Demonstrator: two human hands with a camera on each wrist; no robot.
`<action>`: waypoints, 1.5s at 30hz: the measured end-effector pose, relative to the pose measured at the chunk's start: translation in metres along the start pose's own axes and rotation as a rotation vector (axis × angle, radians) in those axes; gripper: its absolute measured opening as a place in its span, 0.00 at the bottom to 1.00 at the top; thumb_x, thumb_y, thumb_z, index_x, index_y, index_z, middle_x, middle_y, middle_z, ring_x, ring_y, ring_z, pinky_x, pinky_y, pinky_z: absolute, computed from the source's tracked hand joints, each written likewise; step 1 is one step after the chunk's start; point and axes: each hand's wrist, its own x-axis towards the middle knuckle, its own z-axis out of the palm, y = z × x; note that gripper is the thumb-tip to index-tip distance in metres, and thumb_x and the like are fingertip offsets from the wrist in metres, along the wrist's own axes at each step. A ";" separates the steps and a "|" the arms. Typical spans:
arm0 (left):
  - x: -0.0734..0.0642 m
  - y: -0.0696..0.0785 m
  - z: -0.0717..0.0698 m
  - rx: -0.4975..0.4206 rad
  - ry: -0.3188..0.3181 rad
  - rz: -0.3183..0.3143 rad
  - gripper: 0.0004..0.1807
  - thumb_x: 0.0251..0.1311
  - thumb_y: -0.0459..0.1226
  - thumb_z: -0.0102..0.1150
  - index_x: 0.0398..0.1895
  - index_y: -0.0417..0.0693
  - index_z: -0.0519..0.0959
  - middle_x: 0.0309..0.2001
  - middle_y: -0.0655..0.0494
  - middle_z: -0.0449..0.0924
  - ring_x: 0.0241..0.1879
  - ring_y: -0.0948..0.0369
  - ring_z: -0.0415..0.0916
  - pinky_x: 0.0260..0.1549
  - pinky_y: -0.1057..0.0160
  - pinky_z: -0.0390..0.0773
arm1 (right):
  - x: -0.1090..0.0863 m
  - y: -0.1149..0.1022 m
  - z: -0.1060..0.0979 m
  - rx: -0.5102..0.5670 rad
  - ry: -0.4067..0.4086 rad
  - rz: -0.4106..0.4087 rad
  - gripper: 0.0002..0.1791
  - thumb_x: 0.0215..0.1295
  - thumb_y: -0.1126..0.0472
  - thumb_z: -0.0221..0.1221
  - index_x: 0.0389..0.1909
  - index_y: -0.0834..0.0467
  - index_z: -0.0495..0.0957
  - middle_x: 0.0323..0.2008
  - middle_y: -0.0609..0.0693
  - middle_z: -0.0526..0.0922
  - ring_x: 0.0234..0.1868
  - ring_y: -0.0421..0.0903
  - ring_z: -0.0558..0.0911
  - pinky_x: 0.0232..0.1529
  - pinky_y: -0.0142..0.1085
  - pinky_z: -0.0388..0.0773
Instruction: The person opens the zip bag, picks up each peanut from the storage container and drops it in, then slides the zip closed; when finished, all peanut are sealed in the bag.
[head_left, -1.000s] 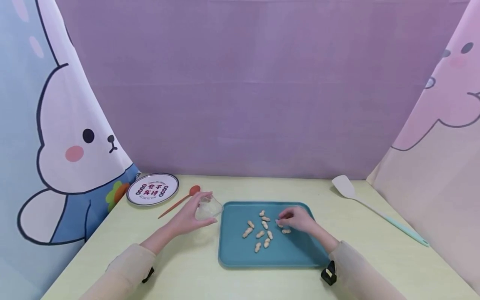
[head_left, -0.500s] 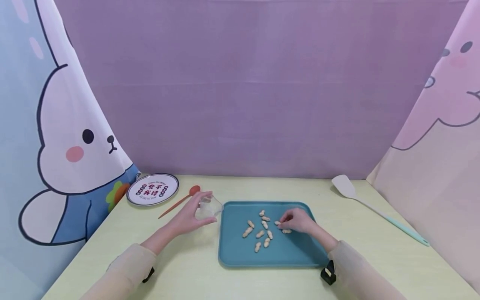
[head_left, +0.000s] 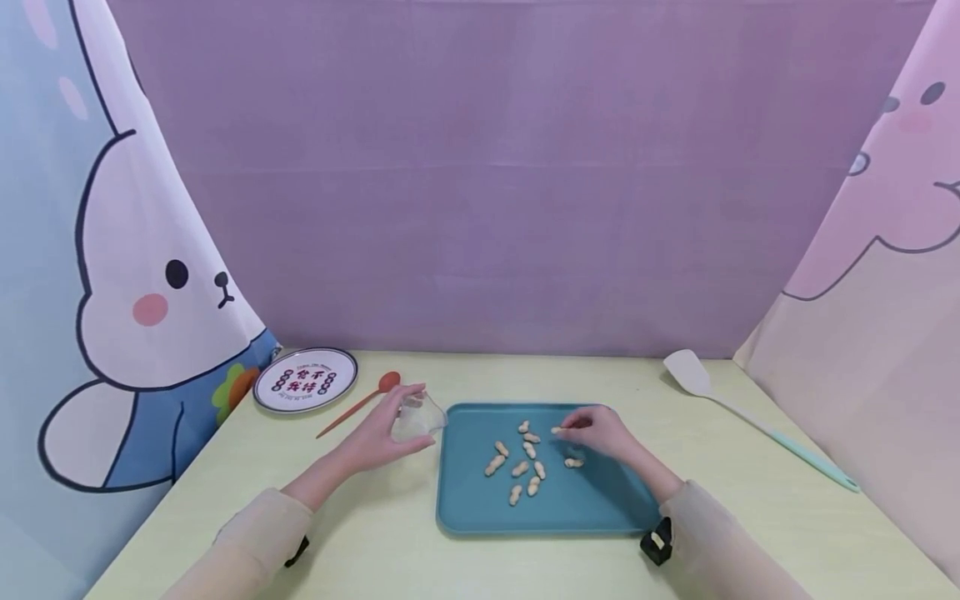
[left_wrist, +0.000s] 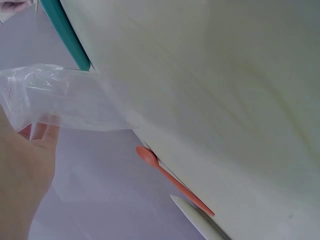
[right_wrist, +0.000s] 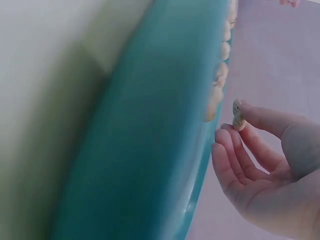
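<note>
Head view: right hand (head_left: 602,432) over the right half of the tray (head_left: 600,508), thumb and fingertip pinching 1 peanut (right_wrist: 238,115), which looks clear of the tray's surface. The left hand (head_left: 375,435) sits just left of the tray, thumb and fingers spread wide round a clear plastic bag (head_left: 417,418) near the tray's left rim.

Step in hand, my judgement: picking peanuts off the tray singly. Next move seems to call for a light, firm pinch and, if the bag receives it, a carry toward the tray's left side with the bag kept steady.

Counts: 10 peanuts (head_left: 540,469) lying on the tray, 9 grouped left of its middle or near it, 1 apart toward its right; with the pinched 1, 11 visible. Bag contents: cannot tell. Left of the tray, toward its far side: 1 plate (head_left: 306,379), 1 orange spoon (head_left: 356,408). Right of the tray: 1 spatula (head_left: 750,421)
</note>
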 end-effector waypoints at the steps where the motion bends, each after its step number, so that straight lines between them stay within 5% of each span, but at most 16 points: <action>1: 0.000 0.000 0.000 -0.001 -0.001 0.001 0.43 0.49 0.47 0.70 0.66 0.44 0.60 0.57 0.46 0.70 0.57 0.55 0.69 0.52 0.50 0.74 | 0.001 -0.002 0.000 0.014 0.013 0.001 0.10 0.58 0.56 0.64 0.34 0.59 0.83 0.31 0.49 0.83 0.31 0.40 0.79 0.32 0.34 0.77; 8: 0.000 0.001 0.001 0.000 0.005 0.013 0.42 0.48 0.45 0.70 0.65 0.41 0.62 0.57 0.48 0.71 0.55 0.56 0.70 0.52 0.53 0.74 | 0.014 -0.023 0.009 0.099 0.084 0.008 0.11 0.58 0.53 0.64 0.35 0.56 0.82 0.32 0.48 0.83 0.32 0.40 0.79 0.32 0.33 0.77; 19: 0.000 0.001 0.001 0.001 0.005 0.012 0.41 0.49 0.48 0.69 0.64 0.43 0.62 0.57 0.49 0.71 0.55 0.56 0.70 0.51 0.53 0.76 | 0.019 -0.097 0.021 0.320 0.065 -0.164 0.12 0.62 0.60 0.61 0.40 0.65 0.81 0.38 0.61 0.83 0.40 0.56 0.81 0.39 0.41 0.79; 25: -0.001 0.001 0.002 0.001 0.006 0.012 0.42 0.49 0.49 0.69 0.64 0.42 0.63 0.57 0.52 0.71 0.55 0.56 0.71 0.50 0.52 0.76 | 0.039 -0.109 0.044 0.348 0.046 -0.209 0.11 0.60 0.55 0.62 0.38 0.58 0.83 0.35 0.53 0.85 0.35 0.42 0.82 0.37 0.32 0.80; 38: 0.000 0.001 0.004 -0.013 -0.008 0.018 0.40 0.51 0.49 0.68 0.64 0.43 0.62 0.58 0.52 0.69 0.51 0.60 0.71 0.47 0.59 0.77 | 0.054 -0.137 0.079 0.347 -0.017 -0.284 0.10 0.57 0.55 0.65 0.35 0.58 0.83 0.32 0.53 0.84 0.34 0.52 0.82 0.33 0.31 0.79; 45: 0.001 0.000 0.004 -0.015 -0.001 0.022 0.40 0.50 0.48 0.68 0.64 0.41 0.63 0.58 0.51 0.69 0.51 0.59 0.72 0.47 0.60 0.77 | 0.056 -0.140 0.084 0.320 -0.013 -0.294 0.09 0.58 0.55 0.64 0.33 0.57 0.81 0.30 0.51 0.83 0.30 0.41 0.80 0.31 0.30 0.79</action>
